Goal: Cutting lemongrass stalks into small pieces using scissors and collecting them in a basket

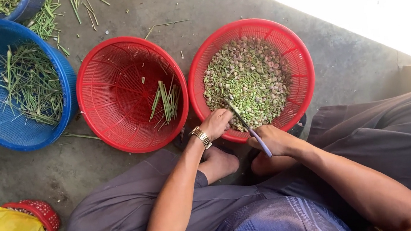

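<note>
now knife [250, 128] over red basket [297, 49]

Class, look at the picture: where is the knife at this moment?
In the head view, the knife is at lower centre, held in the right hand, its blade over the near rim of the red basket of chopped green pieces, beside the left hand.

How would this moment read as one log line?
right hand: holds knife | left hand: at red basket rim, over chopped green pieces | stalks: middle basket
</note>
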